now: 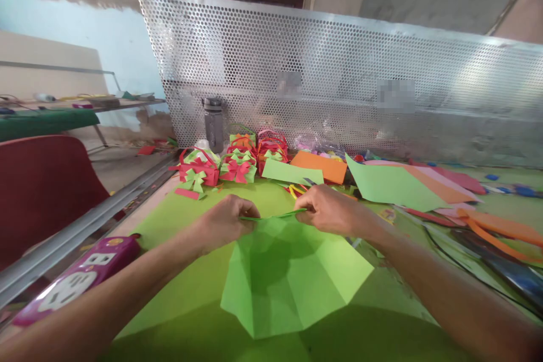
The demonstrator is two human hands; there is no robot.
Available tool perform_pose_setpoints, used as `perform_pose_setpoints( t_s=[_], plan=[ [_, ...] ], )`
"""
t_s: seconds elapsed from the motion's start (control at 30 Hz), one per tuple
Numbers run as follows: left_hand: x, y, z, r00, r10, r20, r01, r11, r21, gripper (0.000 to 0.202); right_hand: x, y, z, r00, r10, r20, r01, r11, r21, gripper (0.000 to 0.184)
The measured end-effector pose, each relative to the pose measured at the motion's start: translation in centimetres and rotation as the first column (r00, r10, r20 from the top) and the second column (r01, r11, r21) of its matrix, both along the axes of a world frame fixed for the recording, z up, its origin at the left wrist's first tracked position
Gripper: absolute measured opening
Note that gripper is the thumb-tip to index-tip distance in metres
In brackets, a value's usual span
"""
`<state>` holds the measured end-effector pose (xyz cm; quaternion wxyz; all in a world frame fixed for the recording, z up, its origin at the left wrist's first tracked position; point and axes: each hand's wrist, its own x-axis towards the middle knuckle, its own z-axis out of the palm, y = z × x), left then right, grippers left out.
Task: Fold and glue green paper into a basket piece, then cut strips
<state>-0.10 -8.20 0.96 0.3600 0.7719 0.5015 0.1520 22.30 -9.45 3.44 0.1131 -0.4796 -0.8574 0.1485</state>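
A sheet of green paper (292, 283) with several creases lies in front of me, its far edge raised and folded over. My left hand (231, 218) pinches the left end of that far edge. At the right end my right hand (326, 209) grips the same edge between thumb and fingers. The fingertips of both hands are partly hidden. Just beyond my right hand, yellow-handled scissors (293, 190) are partly covered.
Small red and green paper bags with bows (237, 169) stand behind, near a grey bottle (213, 124). Coloured sheets (394, 184) lie back right. A purple power strip (85, 277) is on the left. A perforated metal panel (271, 62) closes the back.
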Motion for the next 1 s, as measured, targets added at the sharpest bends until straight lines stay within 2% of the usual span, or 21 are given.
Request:
perform_pose_setpoints(
  t_s=[0.13, 0.3, 0.47, 0.6, 0.77, 0.87, 0.93, 1.0],
  plan=[
    [-0.1, -0.2, 0.1, 0.999, -0.001, 0.050, 0.003, 0.999, -0.040, 0.024, 0.2, 0.5, -0.1, 0.997, -0.007, -0.078, 0.003, 0.998, -0.056, 0.015],
    [-0.7, -0.5, 1.0, 0.995, -0.025, 0.094, 0.034, 0.995, -0.097, 0.025, 0.3, 0.6, 0.1, 0.990, -0.007, -0.141, -0.009, 0.993, -0.116, 0.016],
    [-0.7, -0.8, 1.7, 0.989, -0.140, 0.038, 0.143, 0.988, -0.063, 0.021, 0.2, 0.1, 0.4, 0.992, 0.039, -0.120, -0.056, 0.988, -0.141, 0.014],
    [-0.4, -0.9, 1.4, 0.981, -0.191, 0.044, 0.194, 0.975, -0.107, 0.024, 0.0, -0.1, 0.3, 0.993, 0.089, -0.072, -0.100, 0.983, -0.157, 0.017],
    [-0.3, -0.8, 1.0, 0.980, -0.182, 0.074, 0.191, 0.972, -0.140, 0.025, 0.0, 0.0, 0.2, 0.991, 0.101, -0.084, -0.117, 0.970, -0.212, 0.021],
    [-0.4, -0.9, 1.0, 0.978, -0.165, 0.128, 0.189, 0.961, -0.204, 0.027, 0.0, 0.0, 0.2, 0.991, 0.111, -0.080, -0.126, 0.968, -0.215, 0.028],
    [-0.4, -1.0, 1.0, 0.980, -0.154, 0.125, 0.178, 0.960, -0.215, 0.027, -0.1, 0.1, 0.1, 0.993, 0.087, -0.082, -0.101, 0.978, -0.184, 0.024],
    [-0.4, -1.0, 1.1, 0.981, -0.162, 0.104, 0.181, 0.963, -0.200, 0.027, -0.2, 0.1, -0.1, 0.995, 0.045, -0.093, -0.059, 0.986, -0.157, 0.012]
  ],
)
